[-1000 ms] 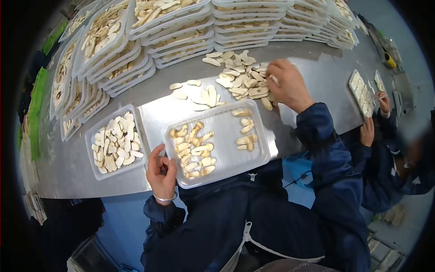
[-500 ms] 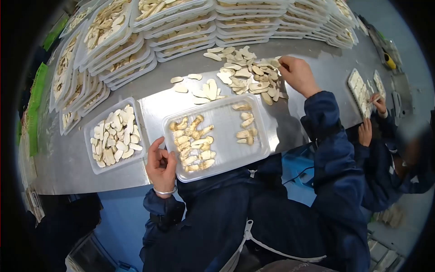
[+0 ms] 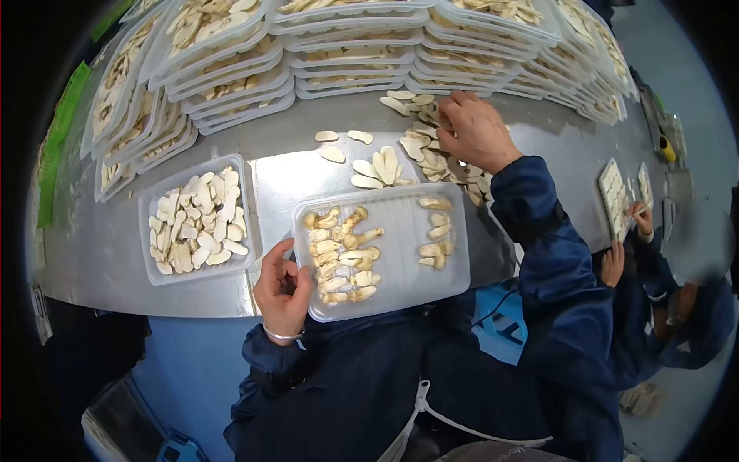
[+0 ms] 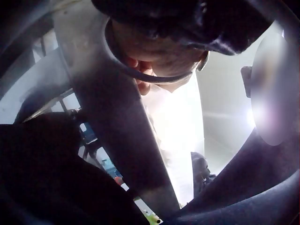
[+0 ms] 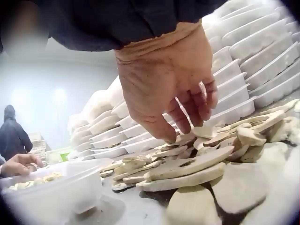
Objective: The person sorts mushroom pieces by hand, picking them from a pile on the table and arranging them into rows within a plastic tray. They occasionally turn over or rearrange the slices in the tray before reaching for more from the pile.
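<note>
In the head view my right hand (image 3: 479, 132) reaches down over a heap of pale mushroom slices (image 3: 418, 145) on the metal table. The right wrist view shows its fingers loosely bent, with the thumb tip right at the slices (image 5: 187, 173). My left hand (image 3: 282, 286) is at the left rim of a clear plastic tray (image 3: 404, 262), fingers loosely curled and thumb beside the rim. Inside that tray, browner mushroom pieces (image 3: 339, 254) lie in rows on the left, with a short column on the right. The left wrist view is mostly dark or glaring and hides the left fingers.
Left of the tray stands another plastic tray (image 3: 250, 254) full of white slices. Loose slices (image 3: 377, 168) lie behind the middle tray. Stacked trays (image 3: 354, 85) of slices line the back. At the far right another person's hands (image 3: 613, 264) work beside a tray (image 3: 612, 196).
My right hand has moved from the heap's right edge leftward, back over the slices. The left hand stays at the tray's rim. The head view has shifted slightly.
</note>
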`<action>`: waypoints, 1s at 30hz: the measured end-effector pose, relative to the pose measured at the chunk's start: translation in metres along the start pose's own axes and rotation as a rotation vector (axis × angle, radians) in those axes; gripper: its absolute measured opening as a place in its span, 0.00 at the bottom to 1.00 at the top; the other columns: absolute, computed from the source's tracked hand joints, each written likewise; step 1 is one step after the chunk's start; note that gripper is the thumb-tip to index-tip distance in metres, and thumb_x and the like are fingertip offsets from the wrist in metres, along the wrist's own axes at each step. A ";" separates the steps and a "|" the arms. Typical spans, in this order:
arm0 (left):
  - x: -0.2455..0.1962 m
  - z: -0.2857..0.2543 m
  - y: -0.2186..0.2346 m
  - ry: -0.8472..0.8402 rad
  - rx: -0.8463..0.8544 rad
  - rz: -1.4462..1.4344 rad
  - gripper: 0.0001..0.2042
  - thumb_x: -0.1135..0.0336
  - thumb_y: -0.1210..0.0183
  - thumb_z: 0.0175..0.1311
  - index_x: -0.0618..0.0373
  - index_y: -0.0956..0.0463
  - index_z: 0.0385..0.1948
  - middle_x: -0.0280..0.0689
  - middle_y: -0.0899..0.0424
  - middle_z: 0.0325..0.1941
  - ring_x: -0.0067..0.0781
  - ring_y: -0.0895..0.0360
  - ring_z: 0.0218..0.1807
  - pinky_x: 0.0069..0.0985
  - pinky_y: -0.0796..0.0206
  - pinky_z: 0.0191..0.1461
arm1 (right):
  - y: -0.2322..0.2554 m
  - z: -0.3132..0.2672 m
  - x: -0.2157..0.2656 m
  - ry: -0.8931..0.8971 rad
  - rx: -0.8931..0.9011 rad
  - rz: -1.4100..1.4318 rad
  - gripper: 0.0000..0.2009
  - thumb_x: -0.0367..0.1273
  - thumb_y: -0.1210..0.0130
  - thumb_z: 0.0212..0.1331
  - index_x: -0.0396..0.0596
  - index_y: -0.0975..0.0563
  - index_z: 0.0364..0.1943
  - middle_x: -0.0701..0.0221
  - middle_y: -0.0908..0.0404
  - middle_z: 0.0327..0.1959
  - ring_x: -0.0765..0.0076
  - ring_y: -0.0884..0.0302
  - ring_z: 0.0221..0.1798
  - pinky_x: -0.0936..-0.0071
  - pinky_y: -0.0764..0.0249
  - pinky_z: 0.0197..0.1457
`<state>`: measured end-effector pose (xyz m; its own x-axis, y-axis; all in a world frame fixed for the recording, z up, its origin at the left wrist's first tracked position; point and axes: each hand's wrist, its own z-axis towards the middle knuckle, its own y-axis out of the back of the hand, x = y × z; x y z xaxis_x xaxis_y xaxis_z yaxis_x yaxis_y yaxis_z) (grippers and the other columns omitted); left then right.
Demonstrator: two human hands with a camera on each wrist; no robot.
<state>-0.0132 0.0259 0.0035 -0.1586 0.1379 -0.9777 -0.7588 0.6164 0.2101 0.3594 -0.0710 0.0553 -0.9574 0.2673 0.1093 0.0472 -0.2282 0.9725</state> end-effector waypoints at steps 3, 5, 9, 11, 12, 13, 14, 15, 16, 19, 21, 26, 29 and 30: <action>0.000 0.000 0.000 0.010 0.010 -0.024 0.22 0.81 0.42 0.62 0.63 0.29 0.59 0.26 0.28 0.24 0.09 0.34 0.24 0.11 0.42 0.29 | -0.003 0.003 -0.002 -0.007 0.007 -0.048 0.09 0.31 0.43 0.51 0.41 0.21 0.35 0.59 0.22 0.36 0.49 0.24 0.46 0.56 0.27 0.50; -0.001 0.000 0.001 0.003 0.015 -0.015 0.22 0.81 0.42 0.62 0.64 0.29 0.59 0.26 0.28 0.24 0.09 0.34 0.24 0.11 0.42 0.29 | -0.004 0.002 -0.007 -0.019 0.023 -0.065 0.09 0.32 0.43 0.52 0.41 0.21 0.34 0.59 0.22 0.35 0.48 0.24 0.44 0.56 0.27 0.48; 0.000 0.000 0.001 -0.019 0.014 -0.001 0.22 0.80 0.41 0.62 0.64 0.29 0.59 0.26 0.27 0.24 0.10 0.33 0.24 0.11 0.41 0.29 | 0.000 -0.005 -0.024 -0.207 0.044 0.041 0.08 0.32 0.44 0.53 0.42 0.19 0.31 0.60 0.20 0.36 0.48 0.22 0.42 0.56 0.27 0.48; 0.001 0.000 0.000 -0.020 0.007 -0.004 0.22 0.79 0.42 0.62 0.63 0.29 0.59 0.25 0.28 0.24 0.09 0.35 0.25 0.11 0.43 0.29 | 0.010 -0.011 -0.031 -0.367 0.124 0.151 0.07 0.32 0.45 0.53 0.44 0.19 0.28 0.61 0.19 0.35 0.48 0.22 0.43 0.56 0.27 0.50; 0.001 -0.001 -0.001 -0.014 0.002 -0.006 0.22 0.79 0.42 0.62 0.62 0.29 0.60 0.24 0.29 0.25 0.09 0.36 0.25 0.11 0.45 0.29 | 0.011 -0.018 -0.037 -0.297 0.028 0.066 0.06 0.30 0.45 0.53 0.46 0.18 0.30 0.61 0.19 0.34 0.48 0.22 0.41 0.55 0.27 0.46; 0.001 -0.001 -0.001 -0.010 0.000 -0.007 0.22 0.79 0.42 0.62 0.61 0.30 0.60 0.24 0.29 0.25 0.08 0.37 0.25 0.11 0.46 0.30 | 0.012 -0.027 -0.043 -0.243 -0.047 -0.010 0.05 0.29 0.45 0.53 0.46 0.19 0.30 0.62 0.19 0.34 0.47 0.22 0.40 0.54 0.27 0.46; 0.001 0.000 -0.002 -0.032 -0.011 -0.009 0.21 0.78 0.42 0.62 0.63 0.29 0.59 0.26 0.27 0.23 0.10 0.33 0.24 0.12 0.41 0.29 | 0.013 -0.034 -0.048 -0.188 -0.124 -0.088 0.05 0.29 0.45 0.54 0.47 0.19 0.31 0.62 0.19 0.33 0.47 0.22 0.40 0.54 0.26 0.45; 0.001 0.000 -0.002 -0.035 -0.009 0.002 0.21 0.78 0.42 0.62 0.63 0.29 0.59 0.26 0.27 0.23 0.10 0.33 0.24 0.12 0.41 0.29 | 0.018 -0.038 -0.046 -0.131 -0.201 -0.167 0.05 0.29 0.45 0.54 0.47 0.19 0.31 0.62 0.20 0.33 0.46 0.22 0.39 0.53 0.26 0.44; 0.002 0.000 -0.001 -0.039 -0.010 0.013 0.21 0.78 0.42 0.62 0.63 0.29 0.59 0.26 0.27 0.23 0.10 0.33 0.23 0.12 0.41 0.29 | 0.028 -0.046 -0.042 -0.143 -0.076 -0.121 0.04 0.28 0.44 0.55 0.46 0.20 0.34 0.64 0.20 0.33 0.50 0.22 0.39 0.56 0.27 0.42; 0.006 0.001 0.000 -0.065 -0.012 0.055 0.21 0.78 0.42 0.62 0.62 0.29 0.59 0.25 0.27 0.23 0.10 0.34 0.24 0.12 0.42 0.29 | 0.023 -0.067 -0.024 -0.078 0.069 0.122 0.04 0.28 0.44 0.55 0.44 0.21 0.33 0.63 0.22 0.34 0.50 0.23 0.39 0.57 0.27 0.42; 0.007 0.001 -0.001 -0.074 -0.008 0.056 0.21 0.79 0.42 0.63 0.62 0.29 0.60 0.24 0.28 0.24 0.09 0.35 0.25 0.12 0.43 0.30 | 0.015 -0.071 -0.016 -0.117 0.046 0.110 0.05 0.29 0.45 0.54 0.44 0.21 0.32 0.62 0.23 0.34 0.51 0.23 0.40 0.57 0.27 0.45; 0.008 0.000 0.000 -0.074 -0.009 0.046 0.21 0.79 0.43 0.64 0.61 0.29 0.60 0.23 0.29 0.25 0.09 0.36 0.27 0.11 0.46 0.31 | 0.001 -0.072 -0.015 -0.103 -0.021 0.001 0.06 0.29 0.46 0.52 0.41 0.22 0.30 0.61 0.23 0.34 0.51 0.24 0.43 0.57 0.27 0.48; 0.012 0.000 0.000 -0.076 -0.021 0.055 0.21 0.79 0.43 0.64 0.61 0.29 0.60 0.23 0.30 0.25 0.09 0.37 0.26 0.11 0.46 0.31 | 0.000 -0.071 -0.017 -0.097 -0.032 0.039 0.06 0.29 0.46 0.52 0.41 0.22 0.30 0.61 0.23 0.34 0.51 0.24 0.43 0.57 0.27 0.48; 0.011 0.001 0.000 -0.081 -0.018 0.066 0.21 0.79 0.43 0.64 0.61 0.29 0.60 0.22 0.30 0.25 0.09 0.37 0.26 0.11 0.46 0.31 | 0.000 -0.072 -0.018 -0.092 -0.041 0.056 0.06 0.29 0.46 0.51 0.41 0.23 0.29 0.61 0.23 0.34 0.51 0.24 0.43 0.57 0.27 0.48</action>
<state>-0.0143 0.0279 -0.0072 -0.1575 0.2400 -0.9579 -0.7596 0.5904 0.2728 0.3564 -0.1427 0.0383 -0.9235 0.3372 0.1830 0.0861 -0.2828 0.9553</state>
